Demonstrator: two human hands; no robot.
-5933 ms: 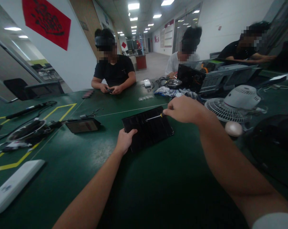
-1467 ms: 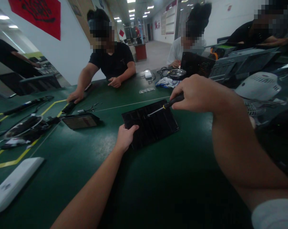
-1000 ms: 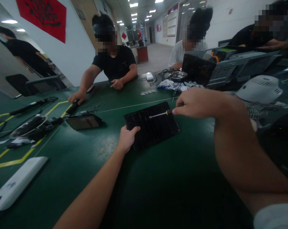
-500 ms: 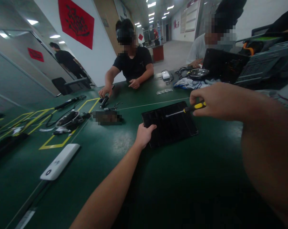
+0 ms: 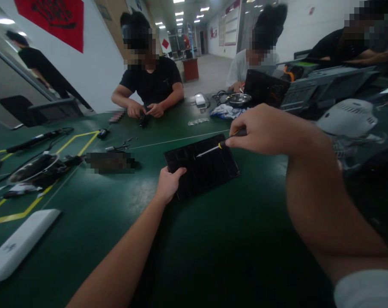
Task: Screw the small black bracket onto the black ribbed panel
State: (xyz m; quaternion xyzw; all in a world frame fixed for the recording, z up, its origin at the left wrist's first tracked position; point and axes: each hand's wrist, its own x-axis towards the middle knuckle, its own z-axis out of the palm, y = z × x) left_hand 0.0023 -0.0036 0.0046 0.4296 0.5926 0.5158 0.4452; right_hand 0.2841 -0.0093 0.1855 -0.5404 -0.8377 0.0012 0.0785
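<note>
A flat black rectangular panel point(image 5: 210, 171), like a tablet or small screen, is tilted just above or on the green table point(image 5: 213, 239); I cannot tell whether it touches. My left hand point(image 5: 170, 183) grips its left edge, thumb on top. In my right hand point(image 5: 256, 130) is a screwdriver point(image 5: 210, 150) with a black and yellow handle, my fingers wrapped round it. The shaft points left across the panel, its tip at or close to the surface near the upper middle. Whether a screw lies under the tip is too dark to see.
Across the table a person in black point(image 5: 149, 85) handles a small dark item. A metal bowl point(image 5: 240, 99) and a cloth point(image 5: 226, 111) lie at the back. A white power strip point(image 5: 22, 244) is front left, cables and yellow tape point(image 5: 30, 207) beyond. A grey-white device point(image 5: 348, 117) stands right.
My view has swung right, so everything sits further left. The screwdriver's handle has turned in my right hand. The person opposite has drawn the dark item in between both hands.
</note>
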